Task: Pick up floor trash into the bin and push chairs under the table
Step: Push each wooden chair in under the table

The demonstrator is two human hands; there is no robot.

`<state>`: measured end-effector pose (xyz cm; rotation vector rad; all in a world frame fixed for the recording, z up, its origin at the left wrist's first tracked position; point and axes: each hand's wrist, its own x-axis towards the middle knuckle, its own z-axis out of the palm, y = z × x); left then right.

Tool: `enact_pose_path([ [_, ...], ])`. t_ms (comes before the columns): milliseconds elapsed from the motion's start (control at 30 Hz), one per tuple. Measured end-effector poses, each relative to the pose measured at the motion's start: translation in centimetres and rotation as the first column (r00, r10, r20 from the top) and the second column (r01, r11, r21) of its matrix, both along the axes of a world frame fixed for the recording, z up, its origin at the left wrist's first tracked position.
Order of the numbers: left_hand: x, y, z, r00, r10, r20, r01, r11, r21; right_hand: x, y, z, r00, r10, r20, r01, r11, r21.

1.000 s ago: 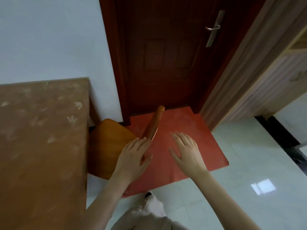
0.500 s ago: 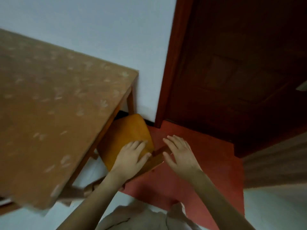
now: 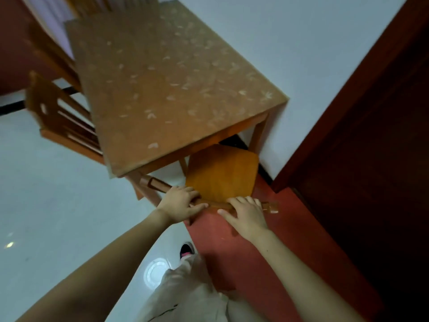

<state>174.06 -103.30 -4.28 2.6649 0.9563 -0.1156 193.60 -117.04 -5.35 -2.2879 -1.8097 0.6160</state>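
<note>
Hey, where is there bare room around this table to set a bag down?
The tabletop is bare from the wall across to the side chair. The pale floor left of the arms is open too. It is crowded at the near end, where the left hand and right hand grip the near chair.

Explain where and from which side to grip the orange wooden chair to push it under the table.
Take the orange wooden chair by its backrest's top rail, from behind and above. The rail is a narrow horizontal bar nearest the person, and the seat already points under the brown patterned table, so the push should run straight.
</note>
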Motion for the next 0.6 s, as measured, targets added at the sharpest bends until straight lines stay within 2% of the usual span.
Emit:
enact_pose_path([
  [233, -0.7, 0.6, -1.2, 0.988, 0.109, 0.110, -0.111, 0.994, 0.014, 0.5, 0.4, -2.0, 0.993, -0.117, 0.019, 0.110, 0.971, 0.211],
  [333, -0.4, 0.8, -1.7, 0.971, 0.153, 0.185, -0.157, 0.988, 0.004, 0.3, 1.3, -1.8, 0.990, -0.114, 0.085, 0.096, 0.977, 0.189],
  [600, -0.4, 1.1, -2.6, 0.962, 0.168, 0.213, -0.172, 0.985, 0.002, 0.4, 1.4, -2.4, 0.987, -0.129, 0.091, 0.104, 0.966, 0.237],
])
